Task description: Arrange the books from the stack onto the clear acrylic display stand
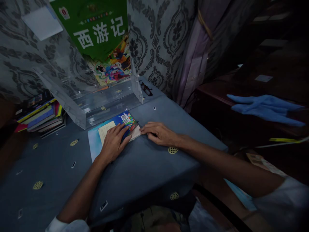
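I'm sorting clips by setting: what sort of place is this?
Probably a reading corner in a home: a stack of books, a cloth-covered table and a tied-back curtain.

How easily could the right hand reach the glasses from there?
Probably yes: I see only patterned tablecloth between the right hand and the glasses, though the clear stand is close beside them.

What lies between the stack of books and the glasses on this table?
The clear plastic stand lies between the stack of books and the glasses, as the head view shows. The blue book under the left hand lies nearer the person.
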A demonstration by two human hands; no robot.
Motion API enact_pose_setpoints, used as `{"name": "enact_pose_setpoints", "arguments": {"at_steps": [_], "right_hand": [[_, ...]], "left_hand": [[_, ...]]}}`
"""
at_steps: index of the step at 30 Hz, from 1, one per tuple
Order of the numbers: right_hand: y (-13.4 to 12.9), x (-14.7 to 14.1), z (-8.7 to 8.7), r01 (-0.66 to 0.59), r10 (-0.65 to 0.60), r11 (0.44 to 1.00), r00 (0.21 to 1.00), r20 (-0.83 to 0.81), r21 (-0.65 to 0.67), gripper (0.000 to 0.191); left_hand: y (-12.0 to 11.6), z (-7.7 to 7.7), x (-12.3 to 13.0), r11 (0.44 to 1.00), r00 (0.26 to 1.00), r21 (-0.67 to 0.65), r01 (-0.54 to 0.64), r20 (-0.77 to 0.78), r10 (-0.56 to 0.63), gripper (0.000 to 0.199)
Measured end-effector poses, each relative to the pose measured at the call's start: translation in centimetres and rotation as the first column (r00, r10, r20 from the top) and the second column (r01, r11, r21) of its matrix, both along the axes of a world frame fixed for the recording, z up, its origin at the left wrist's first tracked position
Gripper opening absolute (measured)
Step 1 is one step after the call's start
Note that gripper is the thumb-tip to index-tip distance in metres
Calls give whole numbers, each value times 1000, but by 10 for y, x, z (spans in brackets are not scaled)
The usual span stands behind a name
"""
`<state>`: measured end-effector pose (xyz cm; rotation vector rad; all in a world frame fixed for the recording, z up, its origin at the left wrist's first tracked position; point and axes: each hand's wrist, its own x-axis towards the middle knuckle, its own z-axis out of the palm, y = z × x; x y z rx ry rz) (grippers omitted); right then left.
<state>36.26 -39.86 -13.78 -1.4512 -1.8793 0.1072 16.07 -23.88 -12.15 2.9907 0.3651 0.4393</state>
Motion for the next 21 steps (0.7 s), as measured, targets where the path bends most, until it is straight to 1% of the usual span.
{"name": "enact_pose_setpoints", "arguments": {"at_steps": [4, 9, 11, 16, 21], "right_hand": [[-2, -1, 4, 35, -40, 998, 996, -85, -54, 31], [-4, -4, 11, 69, -96, 989, 973, -211, -132, 43], [-4, -4, 13, 71, -105, 985, 970, -217, -155, 45], [-4, -3, 13, 71, -109, 984, 966, -233, -164, 52], [-4, -2, 11, 74, -115, 982, 965, -237, -177, 52]], "left_hand": [[1, 0, 0, 1000, 1000, -5, 3, 8, -3, 45], [1, 0, -1, 1000, 1000, -7, 5, 13, -5, 45], [1, 0, -1, 1000, 1000, -7, 7, 10, -7, 46], [1, 0, 0, 1000, 1000, -12, 4, -1, -4, 45], [1, 1, 0, 1000, 1000, -18, -3, -14, 3, 44]]}}
